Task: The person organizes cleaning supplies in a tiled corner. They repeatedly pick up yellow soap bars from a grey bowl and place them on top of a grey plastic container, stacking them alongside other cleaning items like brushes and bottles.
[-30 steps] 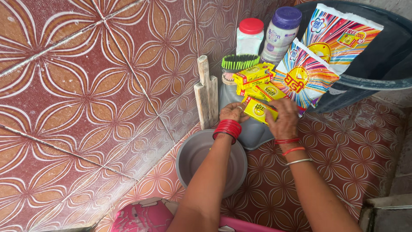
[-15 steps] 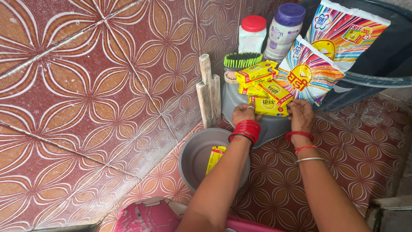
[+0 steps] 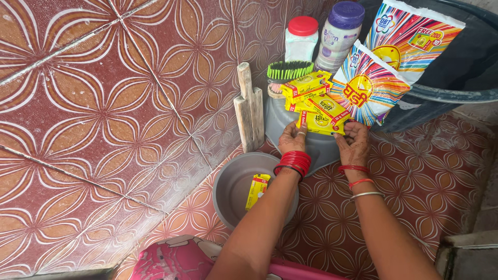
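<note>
We have one yellow soap packet (image 3: pixel 258 190) lying in the grey basin (image 3: pixel 228 193) at 6 o'clock of the stack, and both our left hand (image 3: pixel 293 137) and right hand (image 3: pixel 354 141) grasp the next soap bar (image 3: pixel 319 123), with several bars (image 3: pixel 307 88) left stacked on the upturned grey tub (image 3: pixel 275 119).

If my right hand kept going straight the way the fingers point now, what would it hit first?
The right hand already touches the yellow soap bar at its fingertips. Pushing straight on, up and away, it would probably meet the striped detergent packet just behind, though depth is hard to judge here.
</note>
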